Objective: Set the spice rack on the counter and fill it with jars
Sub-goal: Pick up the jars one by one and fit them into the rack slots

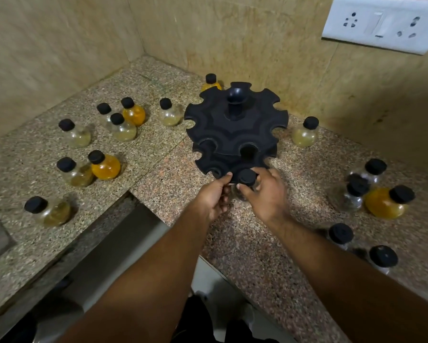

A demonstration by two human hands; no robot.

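Head view: black two-tier carousel spice rack stands on the granite bench, in the far corner under a white wall socket plate. Rack placement judged done. Filling judged just begun: all visible notches of both tiers are empty.

Both hands meet at the near edge of the lower tier. Right hand is closed around a clear black-capped jar, held at a near notch; whether it is seated cannot be told. Left hand has its fingertips on the rack rim, steadying it, holding no jar.

Count, jars: 17 visible in total. Left of rack, 9. Behind rack, 1, partly hidden. Right of rack, 6. In hand, 1. Four are full of orange powder; the rest are pale or nearly empty. Racks: 1.
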